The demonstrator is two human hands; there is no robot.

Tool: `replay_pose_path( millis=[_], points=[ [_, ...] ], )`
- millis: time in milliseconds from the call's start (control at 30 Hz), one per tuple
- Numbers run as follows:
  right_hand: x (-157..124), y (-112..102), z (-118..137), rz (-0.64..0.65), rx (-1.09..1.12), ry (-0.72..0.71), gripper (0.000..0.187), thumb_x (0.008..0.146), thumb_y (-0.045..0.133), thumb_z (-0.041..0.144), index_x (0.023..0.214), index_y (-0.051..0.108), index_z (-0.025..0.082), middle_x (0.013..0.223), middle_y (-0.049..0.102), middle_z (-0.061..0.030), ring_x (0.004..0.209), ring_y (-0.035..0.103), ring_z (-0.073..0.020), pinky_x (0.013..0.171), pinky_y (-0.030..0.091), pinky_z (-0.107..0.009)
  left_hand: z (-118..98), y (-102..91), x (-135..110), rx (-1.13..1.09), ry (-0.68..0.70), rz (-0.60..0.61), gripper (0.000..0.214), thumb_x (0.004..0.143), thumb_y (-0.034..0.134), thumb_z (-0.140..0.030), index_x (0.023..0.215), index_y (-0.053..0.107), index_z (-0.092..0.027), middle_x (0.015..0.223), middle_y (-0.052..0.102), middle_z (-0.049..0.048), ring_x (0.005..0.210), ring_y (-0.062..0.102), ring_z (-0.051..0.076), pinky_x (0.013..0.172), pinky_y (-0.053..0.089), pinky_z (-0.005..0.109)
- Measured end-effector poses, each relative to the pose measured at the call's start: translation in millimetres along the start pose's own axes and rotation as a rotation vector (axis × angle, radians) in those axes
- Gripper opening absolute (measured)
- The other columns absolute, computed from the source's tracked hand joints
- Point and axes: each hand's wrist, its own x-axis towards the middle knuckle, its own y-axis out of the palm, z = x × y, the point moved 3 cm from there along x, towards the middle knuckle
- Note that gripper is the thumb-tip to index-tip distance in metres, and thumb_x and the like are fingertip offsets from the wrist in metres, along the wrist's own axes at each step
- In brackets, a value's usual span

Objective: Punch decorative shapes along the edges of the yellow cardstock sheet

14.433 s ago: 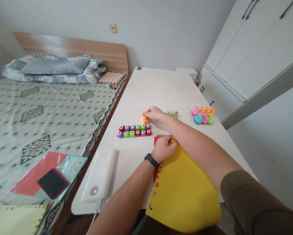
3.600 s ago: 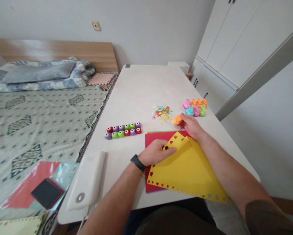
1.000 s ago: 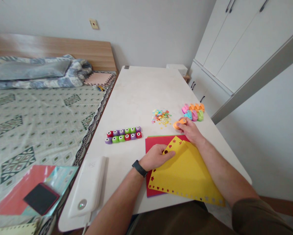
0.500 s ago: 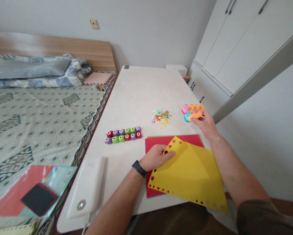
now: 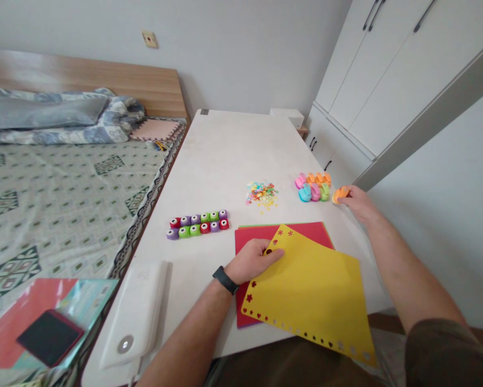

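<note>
My left hand [image 5: 257, 259] pinches the left edge of a yellow paper sheet [image 5: 314, 290], thumb on top. Shapes such as hearts and flowers are punched along that sheet's left and lower edges. Under it lies a stack of coloured paper with a red sheet [image 5: 249, 236] on top. At the table's right edge, my right hand [image 5: 357, 203] is closed on an orange craft punch [image 5: 340, 194]. Just left of it stand several larger craft punches [image 5: 314, 191] in pink, orange, blue and green. Whether the held punch touches the table, I cannot tell.
A pile of punched paper confetti [image 5: 262, 194] lies mid-table. Two rows of small craft punches [image 5: 199, 226] stand to its left. A long white device [image 5: 139, 312] with a cable rests at the front left. Beyond the table are a bed [image 5: 64, 215] and white cabinets [image 5: 370, 80].
My right hand has carried the orange punch rightward, away from the other large punches, uncovering a pink and a green one. My left hand still holds the yellow sheet.
</note>
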Motion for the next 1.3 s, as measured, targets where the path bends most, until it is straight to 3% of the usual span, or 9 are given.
replay_pose_path(
  millis=[200,533,800,1000,1133,1300],
  points=[
    [10,9,5,0.067,-0.007,0.074,0.039,0.052,0.078,0.020,0.091,0.071,0.021,0.085,0.071,-0.0019,0.083,0.064,-0.0237,0.084,0.051,-0.040,4,1.3,2,-0.032,0.008,0.037,0.051,0.092,0.061,-0.061,0.104,0.077,-0.013,0.104,0.079,0.0122,0.084,0.075,0.023,0.068,0.057,0.029],
    [21,18,2,0.057,-0.010,0.067,0.036,0.053,0.076,0.015,0.089,0.072,0.020,0.086,0.073,-0.0039,0.084,0.065,-0.0246,0.089,0.051,-0.044,1,0.7,1,0.066,0.022,-0.013,0.049,0.091,0.061,-0.059,0.100,0.078,-0.014,0.098,0.079,0.0100,0.081,0.073,0.023,0.064,0.053,0.027],
    [23,22,-6,-0.003,0.011,0.045,0.041,0.056,0.072,0.010,0.096,0.071,0.020,0.096,0.075,-0.0080,0.090,0.069,-0.0264,0.094,0.054,-0.047,-8,1.9,0,0.292,0.157,-0.088,0.042,0.094,0.059,-0.053,0.085,0.075,-0.016,0.083,0.075,0.0053,0.077,0.066,0.019,0.066,0.049,0.026],
    [22,22,-15,-0.078,-0.028,0.059,0.050,0.059,0.073,0.011,0.108,0.066,0.018,0.111,0.072,-0.0112,0.099,0.069,-0.0254,0.098,0.054,-0.045,-16,6.7,-3,0.543,0.389,-0.149,0.039,0.100,0.052,-0.041,0.070,0.062,-0.017,0.074,0.065,0.0046,0.071,0.059,0.015,0.070,0.045,0.027],
    [16,18,-15,-0.144,-0.067,0.063,0.059,0.062,0.077,0.017,0.119,0.061,0.020,0.122,0.067,-0.0152,0.108,0.068,-0.0286,0.099,0.054,-0.047,-16,7.2,-5,0.734,0.530,-0.218,0.036,0.102,0.049,-0.033,0.073,0.061,-0.017,0.087,0.068,0.0087,0.081,0.062,0.017,0.074,0.046,0.028],
    [7,9,-5,-0.269,-0.102,-0.021,0.060,0.068,0.076,0.027,0.125,0.055,0.022,0.124,0.066,-0.0149,0.111,0.067,-0.0304,0.098,0.054,-0.051,-13,5.7,-6,0.895,0.554,-0.262,0.035,0.103,0.046,-0.034,0.082,0.067,-0.016,0.097,0.070,0.0104,0.087,0.064,0.019,0.076,0.049,0.030]
  ],
)
